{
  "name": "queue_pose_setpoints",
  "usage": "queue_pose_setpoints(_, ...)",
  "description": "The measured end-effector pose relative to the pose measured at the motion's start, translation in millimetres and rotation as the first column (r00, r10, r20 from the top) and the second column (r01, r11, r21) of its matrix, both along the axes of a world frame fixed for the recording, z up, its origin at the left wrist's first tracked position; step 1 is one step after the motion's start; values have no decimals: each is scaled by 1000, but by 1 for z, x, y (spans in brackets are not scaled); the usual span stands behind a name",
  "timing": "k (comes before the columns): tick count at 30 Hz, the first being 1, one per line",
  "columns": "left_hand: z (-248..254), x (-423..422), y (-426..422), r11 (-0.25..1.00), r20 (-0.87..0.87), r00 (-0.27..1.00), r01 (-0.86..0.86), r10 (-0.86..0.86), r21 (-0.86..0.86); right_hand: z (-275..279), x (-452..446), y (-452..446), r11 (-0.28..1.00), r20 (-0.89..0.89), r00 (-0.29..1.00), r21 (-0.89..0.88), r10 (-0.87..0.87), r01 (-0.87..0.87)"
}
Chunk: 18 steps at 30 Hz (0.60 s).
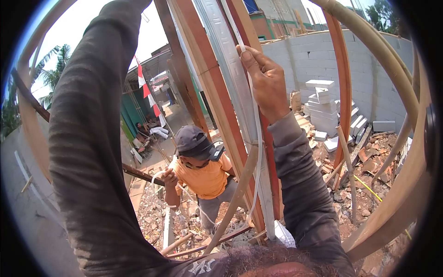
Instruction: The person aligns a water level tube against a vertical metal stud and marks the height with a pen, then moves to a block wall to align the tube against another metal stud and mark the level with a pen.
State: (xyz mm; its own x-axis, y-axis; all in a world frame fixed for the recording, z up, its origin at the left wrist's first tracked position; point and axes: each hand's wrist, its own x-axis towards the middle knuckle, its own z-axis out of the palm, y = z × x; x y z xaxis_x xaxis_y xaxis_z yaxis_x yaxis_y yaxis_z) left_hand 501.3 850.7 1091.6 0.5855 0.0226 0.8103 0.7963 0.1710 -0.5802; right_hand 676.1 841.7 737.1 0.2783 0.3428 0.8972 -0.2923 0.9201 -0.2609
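My right hand (265, 81) is raised at the upper middle, its thumb and index finger pinching a thin white cable (253, 99). The cable runs down along a grey metal channel (230, 69), which stands between reddish-brown wooden posts (207, 64). My left arm reaches up past the top edge of the view, so its hand is out of sight. Below, a person in a cap and orange shirt (203, 177) holds a looped white cable (154, 184) in one hand.
White blocks (323, 111) are stacked by a grey block wall (369, 69) at right. Rubble (369, 161) covers the ground. Curved poles (392, 51) and a slanting wooden stick (235, 198) cross near me. Red and white flags (146, 90) hang at left.
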Motion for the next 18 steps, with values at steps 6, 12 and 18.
queue_pose_setpoints(6, 13, -14, 26, 974, 44, 983, -182, 178, 137, 17, -6, -1, 1000, 33, 999, 3, 7, -7)
queue_pose_setpoints(12, -25, -13, 14, 958, 89, 967, -249, 238, 143, 23, -10, 5, 996, 60, 997, 76, -41, 36)
queue_pose_setpoints(18, -68, -28, -12, 859, -227, 875, 472, -428, 200, 29, -12, 7, 985, 17, 996, 152, -85, 82)
